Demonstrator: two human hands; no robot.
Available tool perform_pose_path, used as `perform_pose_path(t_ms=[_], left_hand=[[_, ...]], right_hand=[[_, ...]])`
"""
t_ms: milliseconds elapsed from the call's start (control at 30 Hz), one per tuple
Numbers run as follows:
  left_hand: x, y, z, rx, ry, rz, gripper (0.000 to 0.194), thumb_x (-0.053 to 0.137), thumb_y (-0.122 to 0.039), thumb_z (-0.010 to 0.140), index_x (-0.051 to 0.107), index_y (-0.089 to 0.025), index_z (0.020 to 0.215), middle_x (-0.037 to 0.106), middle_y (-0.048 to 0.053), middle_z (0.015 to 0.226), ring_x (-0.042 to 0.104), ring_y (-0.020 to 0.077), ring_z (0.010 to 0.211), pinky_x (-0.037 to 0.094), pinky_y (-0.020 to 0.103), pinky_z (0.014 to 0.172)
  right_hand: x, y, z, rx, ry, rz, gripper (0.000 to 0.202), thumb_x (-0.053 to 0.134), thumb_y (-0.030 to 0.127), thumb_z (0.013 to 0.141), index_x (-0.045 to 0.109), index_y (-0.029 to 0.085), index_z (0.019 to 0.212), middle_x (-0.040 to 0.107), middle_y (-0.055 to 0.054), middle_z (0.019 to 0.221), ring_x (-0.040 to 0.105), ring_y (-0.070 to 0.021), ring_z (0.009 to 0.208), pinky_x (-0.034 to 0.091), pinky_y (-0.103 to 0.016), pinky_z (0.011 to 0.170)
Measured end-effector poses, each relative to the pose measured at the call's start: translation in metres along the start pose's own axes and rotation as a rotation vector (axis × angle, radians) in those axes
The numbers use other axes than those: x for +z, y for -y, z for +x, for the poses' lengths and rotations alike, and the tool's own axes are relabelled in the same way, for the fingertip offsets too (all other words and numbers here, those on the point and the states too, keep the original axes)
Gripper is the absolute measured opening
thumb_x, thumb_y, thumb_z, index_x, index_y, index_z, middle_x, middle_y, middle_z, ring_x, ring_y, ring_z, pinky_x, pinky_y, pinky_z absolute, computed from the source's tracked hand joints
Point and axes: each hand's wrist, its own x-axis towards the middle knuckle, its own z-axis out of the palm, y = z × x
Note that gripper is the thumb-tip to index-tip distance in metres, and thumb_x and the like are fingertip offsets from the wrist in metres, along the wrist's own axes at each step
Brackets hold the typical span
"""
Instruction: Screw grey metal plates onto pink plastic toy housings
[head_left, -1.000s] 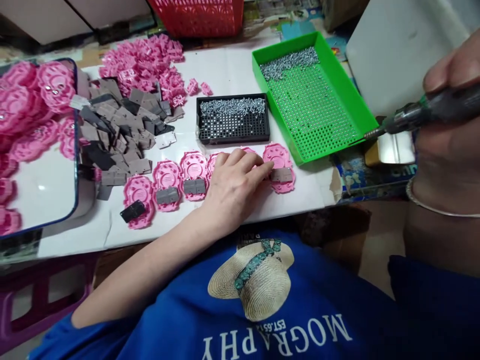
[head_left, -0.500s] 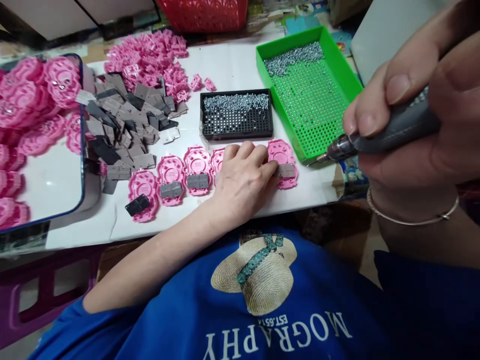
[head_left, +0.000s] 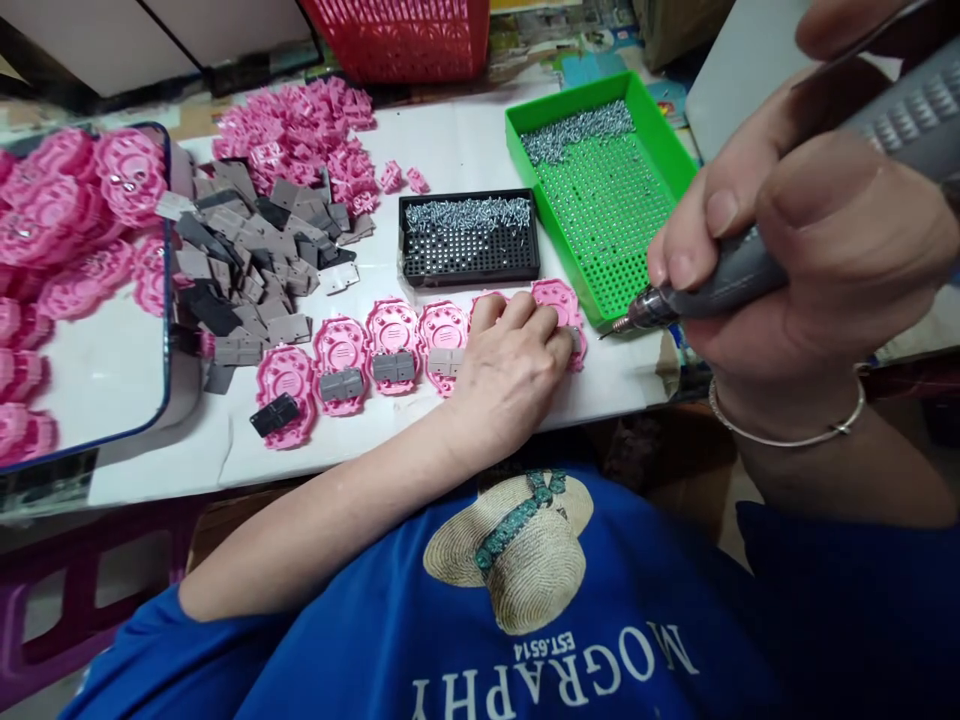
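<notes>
My right hand (head_left: 795, 230) is wrapped round a grey electric screwdriver (head_left: 739, 275), its bit pointing down-left beside the green tray's near corner. My left hand (head_left: 514, 375) rests with curled fingers over the right end of a row of pink plastic casings (head_left: 391, 325). Its fingertips are down at the casings, and what they pinch is hidden. Each casing showing its lower part carries a small plate: a black one (head_left: 275, 414) lies tilted on the leftmost, grey ones (head_left: 342, 384) on others. The last casing (head_left: 556, 300) is partly covered by my fingers.
Behind the row stand a black perforated tray (head_left: 471, 272) and a green perforated tray (head_left: 525, 150), both holding screws. Loose grey plates (head_left: 251, 235) and small pink parts (head_left: 292, 130) lie heaped at left, beside a white bin (head_left: 112, 390) with pink casings. A red basket (head_left: 412, 45) stands behind.
My left hand has shifted right along the row, uncovering a casing with a light grey plate. The screwdriver in my right hand has moved slightly left and down.
</notes>
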Motion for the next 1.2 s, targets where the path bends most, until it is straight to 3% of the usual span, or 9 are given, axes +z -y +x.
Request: perform_pose_path(t_ms=[167, 267, 400, 500, 667, 867, 1033, 1200], left_hand=[[0.0, 0.004, 0.002, 0.015, -0.01, 0.001, 0.02, 0.046, -0.026, 0.099, 0.063, -0.019, 0.091, 0.065, 0.003, 0.09, 0.052, 0.0226, 0.091, 0.033, 0.039, 0.079], [0.0, 0.006, 0.001, -0.029, -0.019, 0.035, 0.019, 0.046, -0.025, 0.098, 0.062, -0.019, 0.091, 0.065, 0.003, 0.09, 0.052, 0.0225, 0.09, 0.033, 0.038, 0.079], [0.0, 0.006, -0.001, -0.05, -0.031, 0.069, 0.014, 0.054, -0.026, 0.094, 0.063, -0.02, 0.086, 0.064, 0.003, 0.086, 0.051, 0.0228, 0.088, 0.033, 0.038, 0.078], [0.002, 0.005, -0.001, -0.045, -0.055, 0.079, 0.013, 0.056, -0.025, 0.093, 0.062, -0.02, 0.083, 0.063, 0.002, 0.084, 0.05, 0.0222, 0.086, 0.033, 0.038, 0.077], [0.003, 0.004, -0.002, -0.047, -0.061, 0.077, 0.013, 0.056, -0.025, 0.094, 0.063, -0.019, 0.085, 0.063, 0.003, 0.085, 0.05, 0.0222, 0.085, 0.032, 0.038, 0.075], [0.005, 0.004, -0.004, -0.063, -0.061, 0.039, 0.012, 0.055, -0.024, 0.094, 0.063, -0.021, 0.086, 0.062, 0.002, 0.084, 0.047, 0.0211, 0.085, 0.033, 0.038, 0.079], [0.007, 0.004, -0.006, -0.084, -0.055, 0.018, 0.015, 0.05, -0.022, 0.096, 0.064, -0.021, 0.088, 0.062, 0.002, 0.086, 0.047, 0.0213, 0.087, 0.035, 0.04, 0.083], [0.006, 0.003, -0.006, -0.099, -0.055, 0.023, 0.019, 0.048, -0.022, 0.096, 0.064, -0.022, 0.087, 0.062, 0.003, 0.086, 0.049, 0.0214, 0.088, 0.037, 0.04, 0.083]], right_hand=[[-0.002, -0.001, 0.002, -0.053, 0.0, 0.037, 0.041, 0.07, 0.052, 0.076, 0.054, 0.017, 0.091, 0.053, 0.004, 0.062, 0.046, -0.0095, 0.045, 0.036, -0.031, 0.044], [-0.006, -0.006, 0.001, -0.092, 0.047, 0.057, 0.032, 0.071, 0.033, 0.074, 0.057, 0.015, 0.095, 0.051, 0.004, 0.06, 0.048, -0.0109, 0.045, 0.036, -0.03, 0.041], [-0.008, -0.009, -0.005, -0.154, 0.013, 0.018, 0.022, 0.063, 0.015, 0.074, 0.058, 0.019, 0.096, 0.058, 0.003, 0.087, 0.052, -0.0053, 0.052, 0.04, -0.025, 0.045], [-0.007, -0.008, -0.007, -0.186, 0.02, -0.024, 0.019, 0.06, 0.013, 0.078, 0.054, 0.022, 0.094, 0.056, 0.006, 0.101, 0.055, -0.0023, 0.058, 0.042, -0.022, 0.05], [-0.004, -0.01, -0.005, -0.242, 0.067, -0.02, 0.016, 0.058, 0.011, 0.08, 0.05, 0.022, 0.089, 0.051, 0.006, 0.091, 0.053, -0.001, 0.059, 0.044, -0.019, 0.052], [0.002, -0.015, -0.003, -0.228, 0.035, -0.019, 0.023, 0.059, 0.014, 0.08, 0.055, 0.026, 0.099, 0.052, 0.007, 0.093, 0.052, 0.0003, 0.058, 0.046, -0.016, 0.051], [0.009, -0.028, -0.001, -0.279, 0.007, 0.093, 0.013, 0.062, 0.011, 0.074, 0.059, 0.018, 0.085, 0.052, 0.006, 0.086, 0.047, 0.0017, 0.05, 0.041, -0.015, 0.046], [0.014, -0.035, -0.004, -0.249, 0.0, 0.15, 0.026, 0.064, 0.012, 0.073, 0.069, 0.026, 0.095, 0.056, 0.006, 0.089, 0.044, -0.0001, 0.05, 0.04, -0.019, 0.043]])
